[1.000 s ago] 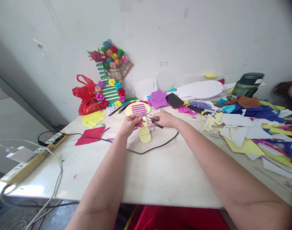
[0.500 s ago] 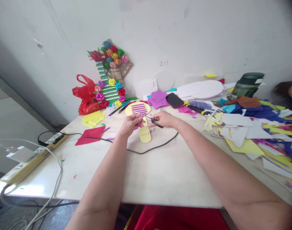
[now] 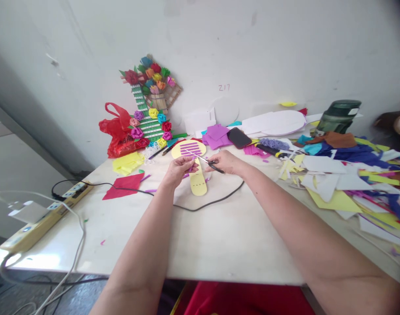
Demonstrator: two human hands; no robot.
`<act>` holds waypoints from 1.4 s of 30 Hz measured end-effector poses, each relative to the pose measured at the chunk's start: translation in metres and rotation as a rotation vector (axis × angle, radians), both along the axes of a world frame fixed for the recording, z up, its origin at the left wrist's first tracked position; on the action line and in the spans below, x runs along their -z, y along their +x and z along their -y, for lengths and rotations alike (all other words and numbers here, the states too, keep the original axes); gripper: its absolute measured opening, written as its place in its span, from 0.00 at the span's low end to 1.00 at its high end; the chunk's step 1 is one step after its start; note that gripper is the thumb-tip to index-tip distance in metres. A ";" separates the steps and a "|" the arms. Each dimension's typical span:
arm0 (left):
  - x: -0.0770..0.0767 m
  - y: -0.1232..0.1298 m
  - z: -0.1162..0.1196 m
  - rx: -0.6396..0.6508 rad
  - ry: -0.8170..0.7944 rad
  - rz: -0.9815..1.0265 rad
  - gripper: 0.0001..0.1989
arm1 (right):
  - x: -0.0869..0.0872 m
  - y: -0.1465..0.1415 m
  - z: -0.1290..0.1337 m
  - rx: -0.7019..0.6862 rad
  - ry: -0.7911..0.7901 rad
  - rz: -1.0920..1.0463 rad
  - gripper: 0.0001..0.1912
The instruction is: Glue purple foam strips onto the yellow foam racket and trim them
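In my right hand (image 3: 226, 162) are black-handled scissors (image 3: 212, 165), their blades pointing left over the yellow paper shape. My left hand (image 3: 180, 169) is closed in a pinch on a small purple paper strip (image 3: 192, 168), close to the blades. Beneath and beyond both hands lies a yellow paper cutout (image 3: 199, 186), with a wide oval top and a long rounded lower piece marked by small dark slits. Purple stripes (image 3: 190, 146) cross its oval. Cut purple strips (image 3: 150, 190) lie left of my left hand.
A black cable (image 3: 200, 209) curves across the table before the cutout. Red paper (image 3: 123, 188) and a power strip (image 3: 52, 210) are left. Paper scraps (image 3: 327, 164) heap at right, near a green bottle (image 3: 339, 116). A flower-covered craft (image 3: 150, 124) and phone (image 3: 239, 138) stand behind.
The scissor blades have opened slightly and shifted a little beside the left fingers. Both hands stay in nearly the same place.
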State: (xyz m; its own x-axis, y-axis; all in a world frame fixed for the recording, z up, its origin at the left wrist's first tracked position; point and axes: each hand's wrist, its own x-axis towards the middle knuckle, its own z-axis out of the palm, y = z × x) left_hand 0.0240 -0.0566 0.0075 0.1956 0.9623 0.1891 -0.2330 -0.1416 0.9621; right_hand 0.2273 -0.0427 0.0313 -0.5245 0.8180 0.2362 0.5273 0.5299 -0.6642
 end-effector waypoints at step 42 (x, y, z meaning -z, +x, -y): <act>0.004 -0.001 -0.006 -0.047 0.133 -0.113 0.10 | -0.018 0.027 -0.002 0.018 -0.106 0.092 0.24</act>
